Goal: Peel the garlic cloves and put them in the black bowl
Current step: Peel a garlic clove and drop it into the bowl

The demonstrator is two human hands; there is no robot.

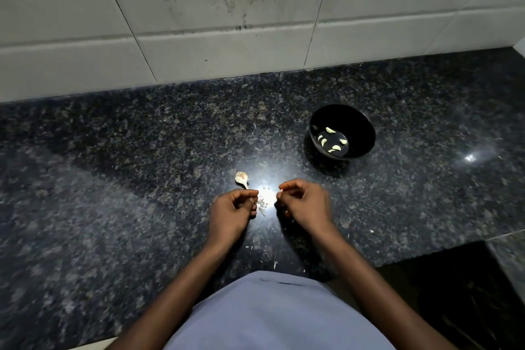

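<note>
Granite, dark and speckled, makes up the surface (113,179), and the black bowl (366,133) serves as the landmark on it. Several peeled garlic cloves (331,140) already lie in the bowl's bottom. Nearer the person than the bowl, and to its left, both hands work close together over a bright glare spot. The left hand (231,212) has its fingers curled, and the right hand (305,203) is curled too, thumb and forefinger drawn together at something small and pale; whether either one truly holds a clove or only a scrap of skin is too small and washed out to tell. Loose papery peel (262,206) lies between the two hands. A leftover piece of garlic bulb with its stem (241,178) sits on the surface, left of the bowl and just beyond the left hand.

A clove should be light, firm and slightly slick once bare, while its skin is thin, brittle and clingy. Pinching a clove at its blunt root end and stripping skin toward the tip looks the surest hold; squeezing hard would likely bruise it.
</note>
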